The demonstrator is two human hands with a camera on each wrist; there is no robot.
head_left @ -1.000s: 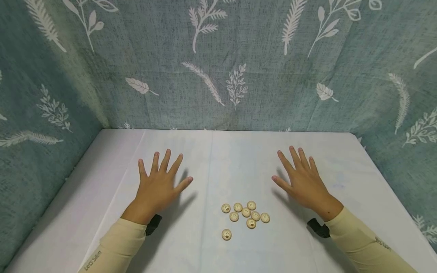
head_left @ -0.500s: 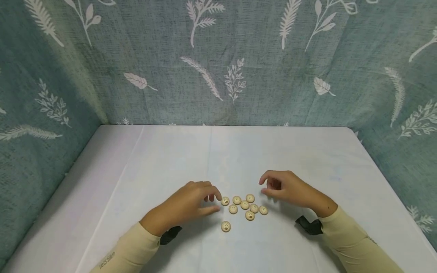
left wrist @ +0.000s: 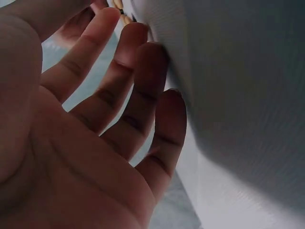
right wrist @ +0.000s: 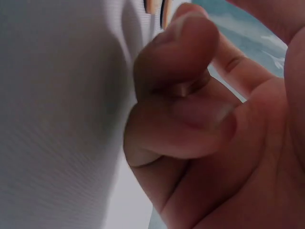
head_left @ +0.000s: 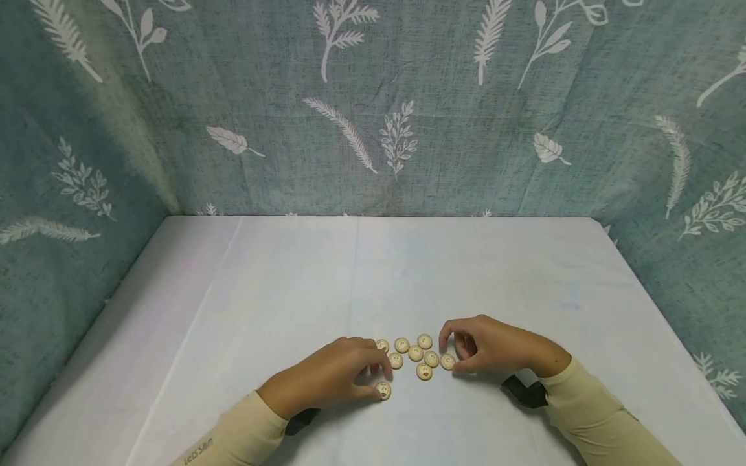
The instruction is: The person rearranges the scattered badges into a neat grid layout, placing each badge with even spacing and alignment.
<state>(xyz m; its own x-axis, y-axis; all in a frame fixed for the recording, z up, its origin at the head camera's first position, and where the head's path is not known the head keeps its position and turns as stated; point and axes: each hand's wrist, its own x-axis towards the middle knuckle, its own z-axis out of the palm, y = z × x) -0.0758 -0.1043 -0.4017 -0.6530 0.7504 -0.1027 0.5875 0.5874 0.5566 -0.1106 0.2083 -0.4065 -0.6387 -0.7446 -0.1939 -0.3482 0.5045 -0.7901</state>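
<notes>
Several small round pale wooden discs with printed faces lie on the white cloth. My left hand point(head_left: 332, 372) reaches in from the left, thumb and index fingertips right at the rim of the nearest disc point(head_left: 383, 391). Behind its knuckles, another disc point(head_left: 382, 345) is partly hidden. My right hand point(head_left: 495, 347) is at the group's right end, its index finger and thumb spread on either side of the rightmost disc point(head_left: 447, 361). In the right wrist view, some fingers point(right wrist: 176, 124) curl in toward the palm. Left-hand fingers point(left wrist: 143, 76) look loosely bent in the left wrist view.
More discs, such as the front one point(head_left: 424, 371) and the back one point(head_left: 425, 341), lie between the hands. A white cloth point(head_left: 280, 278) covers the table. Green leaf-patterned fabric point(head_left: 454, 155) hangs at the back and both sides. Dark wrist devices point(head_left: 524, 391) sit under the cuffs.
Both hands were spread wide at the sides. They came inward and their fingers bent. Over the last half second the left moved nearer to the front disc, the right down to the rightmost disc.
</notes>
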